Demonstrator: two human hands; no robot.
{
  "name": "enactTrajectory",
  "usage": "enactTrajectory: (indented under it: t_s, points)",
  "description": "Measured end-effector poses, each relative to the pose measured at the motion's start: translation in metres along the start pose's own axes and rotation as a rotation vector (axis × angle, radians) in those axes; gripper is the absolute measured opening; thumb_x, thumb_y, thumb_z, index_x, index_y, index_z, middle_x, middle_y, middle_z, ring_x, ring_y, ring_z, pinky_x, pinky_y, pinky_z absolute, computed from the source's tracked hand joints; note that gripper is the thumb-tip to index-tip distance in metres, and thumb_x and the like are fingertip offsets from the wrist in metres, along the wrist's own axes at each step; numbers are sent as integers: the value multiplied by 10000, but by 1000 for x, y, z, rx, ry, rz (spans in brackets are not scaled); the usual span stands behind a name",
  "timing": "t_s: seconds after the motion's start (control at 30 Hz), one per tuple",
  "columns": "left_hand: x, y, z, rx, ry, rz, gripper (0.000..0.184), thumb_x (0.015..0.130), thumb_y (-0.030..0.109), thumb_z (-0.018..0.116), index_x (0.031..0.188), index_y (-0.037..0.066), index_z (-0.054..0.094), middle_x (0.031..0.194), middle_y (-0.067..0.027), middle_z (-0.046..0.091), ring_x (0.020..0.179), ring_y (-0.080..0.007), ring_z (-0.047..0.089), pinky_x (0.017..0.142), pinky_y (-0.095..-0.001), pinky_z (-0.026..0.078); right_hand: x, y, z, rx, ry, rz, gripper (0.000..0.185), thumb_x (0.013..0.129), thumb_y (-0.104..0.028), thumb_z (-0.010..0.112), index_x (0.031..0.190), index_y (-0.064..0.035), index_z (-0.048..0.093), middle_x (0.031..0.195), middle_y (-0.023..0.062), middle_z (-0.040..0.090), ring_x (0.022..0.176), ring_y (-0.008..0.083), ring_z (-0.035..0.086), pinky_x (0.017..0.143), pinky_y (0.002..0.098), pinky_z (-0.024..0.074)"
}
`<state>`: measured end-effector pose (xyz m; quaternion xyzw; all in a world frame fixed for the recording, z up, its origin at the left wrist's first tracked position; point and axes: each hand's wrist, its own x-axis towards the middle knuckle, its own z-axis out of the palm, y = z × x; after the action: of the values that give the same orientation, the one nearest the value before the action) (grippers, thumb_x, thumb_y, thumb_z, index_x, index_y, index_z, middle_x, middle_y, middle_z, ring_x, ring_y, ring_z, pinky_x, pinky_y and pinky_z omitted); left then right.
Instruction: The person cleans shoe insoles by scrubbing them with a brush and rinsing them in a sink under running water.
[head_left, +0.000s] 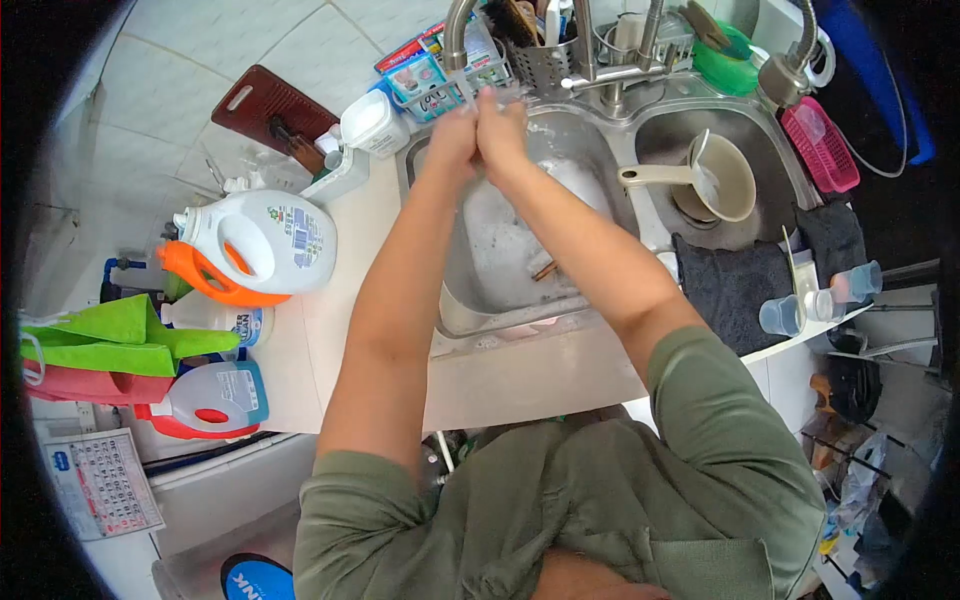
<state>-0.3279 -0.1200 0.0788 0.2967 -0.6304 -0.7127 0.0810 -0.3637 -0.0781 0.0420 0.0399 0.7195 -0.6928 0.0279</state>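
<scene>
Both forearms reach over the left sink basin (495,245), which holds suds and a brown item (545,271). My left hand (453,140) and my right hand (501,128) are close together beneath the curved faucet spout (456,40), at the basin's far edge. Something clear, perhaps water, shows around the fingertips. The fingers are blurred, and whether they hold anything cannot be made out. Just beyond the hands is a wire rack with blue packets (420,82).
A beige pot (735,180) sits in the right basin, its handle over the divider. Dark cloths (735,285) and small cups (780,315) lie right. At left stand a white detergent jug (300,245), a white tub (372,124) and a brown board (270,105).
</scene>
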Motion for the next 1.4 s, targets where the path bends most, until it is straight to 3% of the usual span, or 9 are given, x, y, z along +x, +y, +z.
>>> enactTrajectory:
  t_s: [0.17,0.33,0.57,0.83,1.0,1.07,1.13,1.23,1.4]
  points:
    - [19,2,-3,294,99,490,282,825,263,599,944,8,631,798,-81,637,708,-145,589,614,-289,457,27,6,-60,267,-784,63,319,776,-251,682,969,-11,597,822,71,645,659,128,604,601,253,476]
    - [27,-5,17,395,269,769,342,810,329,617,870,-7,636,712,-132,646,644,-210,604,612,-338,458,29,16,-80,301,-792,122,360,715,-193,729,973,28,612,852,100,650,696,156,619,623,277,488]
    - [17,42,11,591,361,729,389,792,365,638,811,-23,621,681,-142,633,623,-227,608,567,-357,440,18,67,-115,254,-955,310,254,782,-42,618,1016,44,570,864,158,647,655,244,649,587,316,515]
    - [17,-53,20,-205,27,400,259,736,151,684,839,-71,598,767,-157,639,661,-180,608,597,-327,465,22,52,-113,38,-840,244,179,832,-156,586,935,-10,582,712,30,567,571,111,514,429,264,381]
    - [15,-87,25,464,633,516,287,789,209,635,818,-72,589,657,-141,605,625,-226,594,610,-364,460,0,60,-112,-188,-864,111,284,855,-284,549,891,-7,599,621,40,543,494,101,467,426,270,357]
    - [10,-88,27,269,542,457,310,822,255,606,884,-48,583,730,-124,608,685,-225,595,637,-353,465,-8,54,-111,-148,-858,83,376,848,-338,553,895,33,598,627,50,545,500,123,461,464,279,378]
    - [7,-85,29,-629,243,111,293,829,236,615,1015,20,546,869,-65,592,751,-193,561,653,-356,474,-4,48,-107,-172,-825,163,439,839,-372,558,900,61,593,666,77,568,560,145,502,515,292,406]
    - [0,-88,25,-739,-76,166,345,808,164,639,1091,19,505,976,-85,587,861,-204,562,727,-372,482,1,31,-106,-223,-738,159,542,820,-431,566,910,103,585,750,137,607,684,201,567,618,318,447]
    - [-6,-79,26,-455,98,340,300,799,57,618,1065,-34,514,948,-113,596,848,-199,580,743,-358,476,11,43,-81,-289,-659,-128,464,775,-337,624,931,98,585,849,259,622,800,348,622,703,381,469]
